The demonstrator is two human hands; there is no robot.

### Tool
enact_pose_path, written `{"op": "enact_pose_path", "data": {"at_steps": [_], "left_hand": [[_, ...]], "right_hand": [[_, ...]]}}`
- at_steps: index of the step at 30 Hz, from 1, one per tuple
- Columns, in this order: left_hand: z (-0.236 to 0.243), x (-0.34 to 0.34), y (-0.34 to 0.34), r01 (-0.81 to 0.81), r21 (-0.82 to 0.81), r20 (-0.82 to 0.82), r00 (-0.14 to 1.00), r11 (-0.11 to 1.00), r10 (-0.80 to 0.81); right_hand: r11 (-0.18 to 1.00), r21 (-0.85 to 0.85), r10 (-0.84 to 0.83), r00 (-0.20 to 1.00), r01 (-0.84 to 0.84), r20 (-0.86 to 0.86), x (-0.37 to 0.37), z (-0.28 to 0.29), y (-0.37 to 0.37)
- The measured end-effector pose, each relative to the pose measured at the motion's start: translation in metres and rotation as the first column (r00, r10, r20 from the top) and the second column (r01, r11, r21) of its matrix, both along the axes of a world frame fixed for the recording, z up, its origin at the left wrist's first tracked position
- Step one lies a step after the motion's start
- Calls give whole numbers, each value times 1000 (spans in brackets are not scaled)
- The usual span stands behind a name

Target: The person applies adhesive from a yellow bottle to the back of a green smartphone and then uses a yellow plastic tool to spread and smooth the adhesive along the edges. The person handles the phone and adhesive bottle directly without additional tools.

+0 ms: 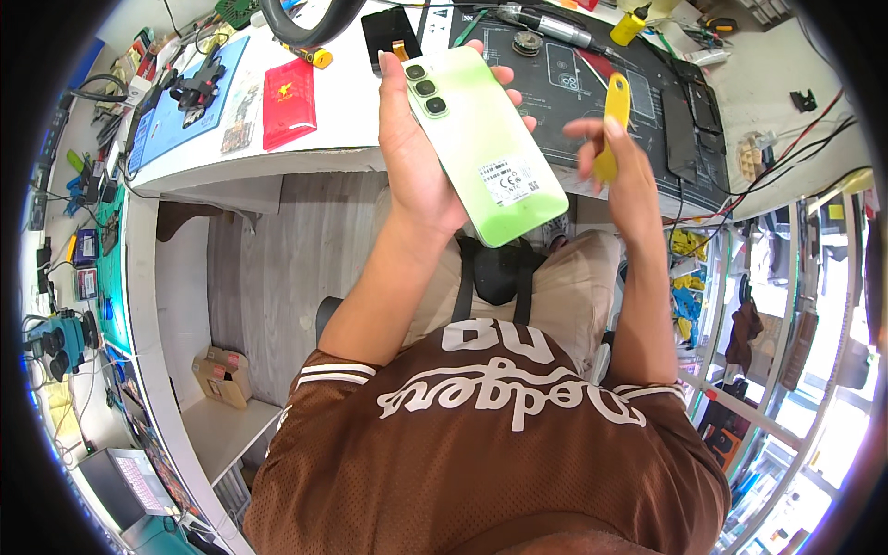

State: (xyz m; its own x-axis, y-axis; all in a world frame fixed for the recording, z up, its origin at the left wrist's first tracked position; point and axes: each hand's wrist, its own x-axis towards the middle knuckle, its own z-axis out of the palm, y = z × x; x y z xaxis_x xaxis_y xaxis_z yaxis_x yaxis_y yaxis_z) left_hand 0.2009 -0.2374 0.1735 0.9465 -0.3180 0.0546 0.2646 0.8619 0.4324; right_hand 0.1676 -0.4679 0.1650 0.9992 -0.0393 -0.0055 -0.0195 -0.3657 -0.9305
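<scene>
A light green smartphone (472, 139) lies back side up across the palm of my left hand (412, 153). Its three black camera lenses are at the upper left, and a white label sits near the lower end. My left thumb rests along one edge while the fingertips curl round the opposite edge. To the right, my right hand (620, 162) grips a flat yellow plastic pry tool (617, 102) with a hole at its upper end. The pry tool is apart from the phone. Some fingers of my right hand are blurred.
Beyond the phone, a black work mat (536, 92) carries a pen-like power tool (560, 28) and a small round metal tin (527, 43). A yellow bottle (630, 26) stands farther back. A dark screen panel (391, 35) and red packet (289, 104) lie on the white desk.
</scene>
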Motion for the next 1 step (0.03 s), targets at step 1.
{"op": "enact_pose_path", "data": {"at_steps": [1], "left_hand": [[-5,2,4,-6,15,-18,1000,1000,7]], "right_hand": [[974,-220,-63,998,57,-21,16,1,-4]]}}
